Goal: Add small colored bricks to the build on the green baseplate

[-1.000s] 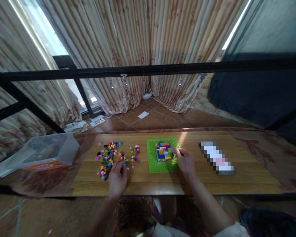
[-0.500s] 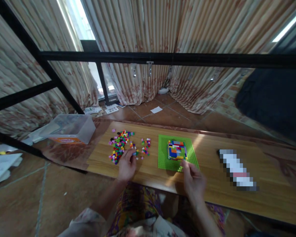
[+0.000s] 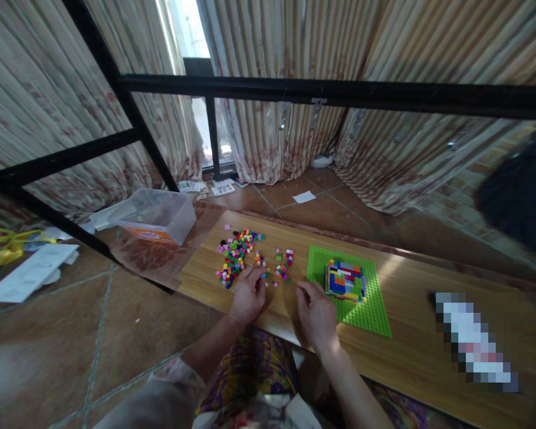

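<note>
My left hand (image 3: 248, 294) rests on the wooden table (image 3: 411, 351) with its fingers curled over small loose bricks beside the big pile of coloured bricks (image 3: 236, 257). A smaller cluster of bricks (image 3: 284, 271) lies between my hands. My right hand (image 3: 315, 313) lies knuckles up, fingers curled, at the left edge of the green baseplate (image 3: 368, 310); what it holds, if anything, is hidden. A multicoloured brick block (image 3: 345, 280) stands on the baseplate.
A clear plastic box (image 3: 159, 214) lies tipped at the table's left end. A pixelated object (image 3: 471, 341) lies on the right of the table. A black metal frame (image 3: 321, 92) crosses in front of curtains. Papers (image 3: 31, 271) lie on the tiled floor.
The view has swung left. My right hand has come away from the brick block and moved left, towards the loose bricks. My left hand stays at the pile's edge.
</note>
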Demonstrator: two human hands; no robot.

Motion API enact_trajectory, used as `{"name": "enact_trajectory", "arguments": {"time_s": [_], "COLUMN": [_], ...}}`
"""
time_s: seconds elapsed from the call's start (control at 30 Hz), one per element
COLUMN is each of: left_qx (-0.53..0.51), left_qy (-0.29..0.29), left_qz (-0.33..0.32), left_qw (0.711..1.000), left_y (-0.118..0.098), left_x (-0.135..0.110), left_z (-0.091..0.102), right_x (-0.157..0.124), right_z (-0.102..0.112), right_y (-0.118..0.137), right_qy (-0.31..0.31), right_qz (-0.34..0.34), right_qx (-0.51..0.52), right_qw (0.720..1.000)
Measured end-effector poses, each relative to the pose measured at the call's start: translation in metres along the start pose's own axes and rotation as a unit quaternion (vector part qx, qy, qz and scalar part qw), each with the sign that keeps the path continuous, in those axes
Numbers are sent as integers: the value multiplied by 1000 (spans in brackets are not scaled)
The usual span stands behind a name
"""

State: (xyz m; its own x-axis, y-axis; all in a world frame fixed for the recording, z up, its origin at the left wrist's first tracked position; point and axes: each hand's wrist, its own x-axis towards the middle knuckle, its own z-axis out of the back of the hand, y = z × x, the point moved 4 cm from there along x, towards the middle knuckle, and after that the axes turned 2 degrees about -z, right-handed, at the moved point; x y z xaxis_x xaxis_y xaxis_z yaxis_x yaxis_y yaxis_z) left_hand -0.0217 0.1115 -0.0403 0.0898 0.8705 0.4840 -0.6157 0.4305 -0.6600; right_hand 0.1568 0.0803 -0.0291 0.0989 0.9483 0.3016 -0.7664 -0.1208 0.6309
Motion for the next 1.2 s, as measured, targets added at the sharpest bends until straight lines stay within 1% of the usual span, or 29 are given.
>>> {"name": "enact_trajectory", "arguments": {"time_s": [0.1,0.23,0.37,0.47,0.53,0.6,0.73,0.87,0.93,1.03,1.1,1.2], "left_qx": [0,-4,-8,-12,-14,-11,1,6,7,11,11,-1], "left_qy": [-4,-6,-6,-2,0,4,8,4,4,12,25,54], "left_qz": [-3,-1,2,2,0,-2,-7,-13,-11,-14,-34,-81], "left_qw": [1000,1000,1000,1000,1000,1000,1000,1000,1000,1000,999,995], "left_y": [2,1,-1,-2,-2,-1,1,3,3,-1,-5,-13], "left_x": [-1,-1,0,0,0,0,0,1,1,0,0,-2], "left_z": [-1,-1,-1,-1,-1,-1,-2,-1,-1,1,2,2], "right_x": [20,46,68,80,84,86,86,77,68,51,40,28], "right_z": [-1,-8,-25,-41,-50,-56,-61,-52,-43,-31,-27,-26], "right_y": [3,5,17,30,35,38,39,40,39,36,34,33], "right_qy": [13,29,65,102,108,103,101,103,97,87,93,101], "right_qz": [23,29,32,25,12,2,-1,16,24,21,13,0], "right_qx": [-25,-33,-61,-128,-166,-179,-179,-158,-102,17,70,114], "right_qw": [999,999,996,986,980,978,979,982,990,996,993,988]}}
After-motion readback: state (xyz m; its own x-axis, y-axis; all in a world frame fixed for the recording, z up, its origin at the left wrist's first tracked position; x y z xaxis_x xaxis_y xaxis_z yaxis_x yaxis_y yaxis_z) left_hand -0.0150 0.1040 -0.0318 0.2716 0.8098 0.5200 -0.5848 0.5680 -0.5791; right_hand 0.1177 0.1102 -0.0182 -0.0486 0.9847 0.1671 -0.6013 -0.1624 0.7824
